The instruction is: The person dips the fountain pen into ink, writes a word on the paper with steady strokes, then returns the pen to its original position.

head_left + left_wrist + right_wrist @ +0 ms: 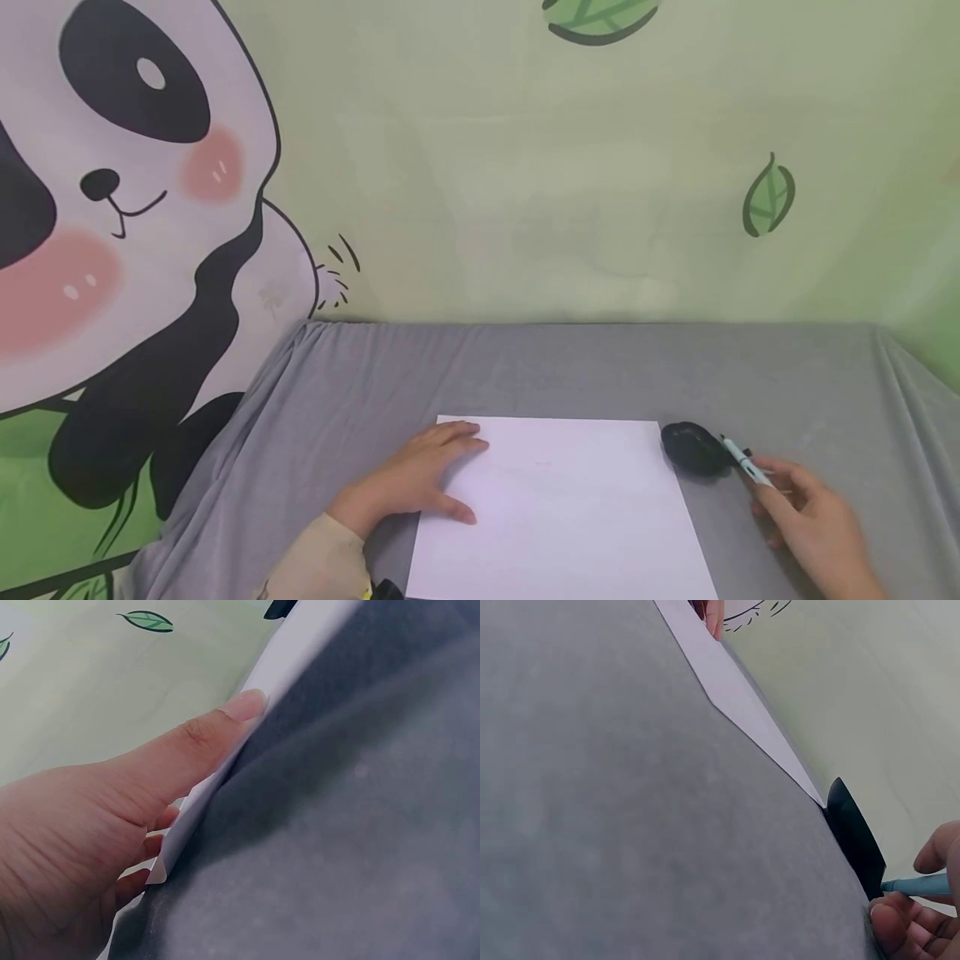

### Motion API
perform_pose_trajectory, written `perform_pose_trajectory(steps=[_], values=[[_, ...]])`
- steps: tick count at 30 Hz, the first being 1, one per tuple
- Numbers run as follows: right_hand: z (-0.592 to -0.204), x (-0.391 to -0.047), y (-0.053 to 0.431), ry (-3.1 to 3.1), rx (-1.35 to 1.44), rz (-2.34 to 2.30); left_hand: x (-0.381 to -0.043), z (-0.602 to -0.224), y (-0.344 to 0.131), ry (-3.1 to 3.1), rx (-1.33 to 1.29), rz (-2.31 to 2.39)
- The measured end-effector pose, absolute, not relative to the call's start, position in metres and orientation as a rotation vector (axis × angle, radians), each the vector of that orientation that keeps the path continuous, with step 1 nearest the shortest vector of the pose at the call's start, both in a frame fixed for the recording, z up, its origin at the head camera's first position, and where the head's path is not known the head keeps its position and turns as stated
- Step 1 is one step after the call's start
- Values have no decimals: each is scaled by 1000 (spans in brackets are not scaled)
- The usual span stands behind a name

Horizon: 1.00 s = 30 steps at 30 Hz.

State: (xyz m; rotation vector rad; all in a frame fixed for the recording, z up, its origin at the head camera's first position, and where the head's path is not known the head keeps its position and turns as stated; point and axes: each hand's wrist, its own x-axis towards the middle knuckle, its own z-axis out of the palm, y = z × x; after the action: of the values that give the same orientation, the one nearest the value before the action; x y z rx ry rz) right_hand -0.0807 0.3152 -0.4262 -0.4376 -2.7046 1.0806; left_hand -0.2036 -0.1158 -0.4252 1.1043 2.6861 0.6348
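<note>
A sheet of white paper (570, 508) lies on the grey cloth. My left hand (420, 471) rests over its left edge, fingers and thumb spread onto the sheet. In the left wrist view the thumb (246, 705) lies along the paper's edge (289, 656). To the right of the sheet, my right hand (813, 512) holds a light-blue pen (745, 462) between thumb and fingers, its dark tip directed up and left. That tip is close beside a black oval object (692, 450) at the paper's upper right corner. The right wrist view shows the pen (921, 885) partly hidden by fingers.
Grey cloth (600, 367) covers the table up to the back wall (480, 167), which carries a panda and leaf print. A small black item (387, 590) shows at the bottom edge by the left sleeve (318, 562).
</note>
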Motion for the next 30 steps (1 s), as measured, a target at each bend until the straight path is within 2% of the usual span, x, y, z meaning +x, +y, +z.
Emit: perform_pose_trajectory(steps=[20,30], values=[[-428,-112,307,-2926,-204,755,-206,-430,-129,2722,1068,644],[-426,-145,303,-3018,-19,738,-204,-432,-144,2750,1007,622]])
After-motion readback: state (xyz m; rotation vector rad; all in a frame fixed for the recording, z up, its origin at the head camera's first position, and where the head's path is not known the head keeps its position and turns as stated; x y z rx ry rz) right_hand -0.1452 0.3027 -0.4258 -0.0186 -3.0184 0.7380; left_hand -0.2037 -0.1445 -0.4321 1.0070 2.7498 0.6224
